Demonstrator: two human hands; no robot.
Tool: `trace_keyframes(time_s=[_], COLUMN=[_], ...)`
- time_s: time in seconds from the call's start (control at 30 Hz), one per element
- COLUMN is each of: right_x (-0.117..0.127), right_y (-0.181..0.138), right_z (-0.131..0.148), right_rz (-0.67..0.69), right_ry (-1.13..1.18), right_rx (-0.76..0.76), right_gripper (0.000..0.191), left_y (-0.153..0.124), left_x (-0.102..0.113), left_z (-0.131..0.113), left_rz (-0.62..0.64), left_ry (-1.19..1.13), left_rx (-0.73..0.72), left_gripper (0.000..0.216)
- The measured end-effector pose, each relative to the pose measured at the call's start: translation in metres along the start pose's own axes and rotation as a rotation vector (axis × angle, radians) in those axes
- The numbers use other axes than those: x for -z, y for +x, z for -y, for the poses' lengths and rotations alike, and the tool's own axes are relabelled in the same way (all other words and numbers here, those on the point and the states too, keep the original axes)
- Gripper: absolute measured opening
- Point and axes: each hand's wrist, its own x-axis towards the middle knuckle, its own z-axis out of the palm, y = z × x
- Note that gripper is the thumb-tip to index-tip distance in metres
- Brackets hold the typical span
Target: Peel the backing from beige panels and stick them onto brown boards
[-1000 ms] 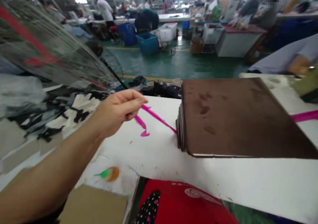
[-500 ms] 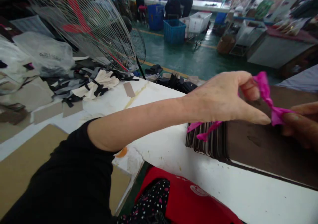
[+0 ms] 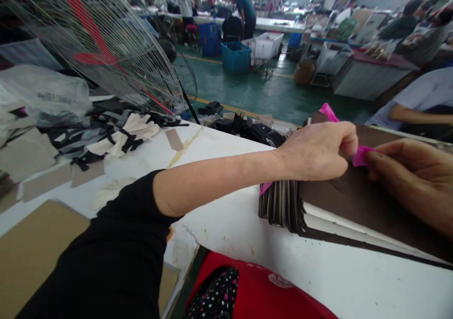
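Note:
Pink strip (image 3: pixel 361 155) runs short between my two hands, above a stack of dark brown flat panels (image 3: pixel 339 198). My left hand (image 3: pixel 314 151) is closed in a fist, pinching one end of it. The thumb and fingers of my right hand (image 3: pixel 414 177) pinch the other side, at the right edge of the view. More pink shows behind my left hand and at the stack's left end. Pale layers show along the stack's front edge, and several panel edges (image 3: pixel 281 205) fan out at its left. Part of the stack is hidden under my hands.
A white table (image 3: pixel 226 224) carries the stack. Fabric scraps and cut pieces (image 3: pixel 123 135) lie at left, near a clear plastic bag (image 3: pixel 46 95) and a large wire fan (image 3: pixel 106 40). Beyond are a blue crate (image 3: pixel 235 57) and other people; one person's arm (image 3: pixel 421 116) is at right.
My left hand has closed from a looser pinch into a fist, and the pink strip between my hands is shorter. The upper panels have lifted at the front edge. The view has tilted up.

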Motion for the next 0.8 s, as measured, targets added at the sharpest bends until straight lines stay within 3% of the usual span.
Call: trace_keyframes(time_s=[0.17, 0.3, 0.43, 0.6, 0.7, 0.8], right_x=[0.0, -0.001, 0.003, 0.009, 0.01, 0.008], right_y=[-0.001, 0.0, 0.001, 0.013, 0.025, 0.034], right_z=[0.003, 0.003, 0.011, 0.013, 0.014, 0.023], right_rz=[0.113, 0.192, 0.234, 0.375, 0.534, 0.603], right_ry=[0.191, 0.356, 0.558, 0.726, 0.75, 0.711], right_rx=[-0.074, -0.04, 0.002, -0.096, -0.132, -0.103], right_gripper=[0.053, 0.049, 0.047, 0.043, 0.038, 0.033], left_y=[-0.008, -0.006, 0.005, 0.025, 0.036, 0.044], left_x=[0.037, 0.059, 0.057, 0.043, 0.044, 0.054], left_z=[-0.018, -0.044, -0.069, -0.086, -0.09, -0.091], left_rz=[0.087, 0.19, 0.239, 0.22, 0.243, 0.247], left_ry=[-0.038, 0.129, 0.384, 0.704, 0.774, 0.767], left_rx=[0.033, 0.016, -0.107, -0.348, -0.461, -0.479], left_gripper=[0.008, 0.015, 0.019, 0.014, 0.015, 0.016])
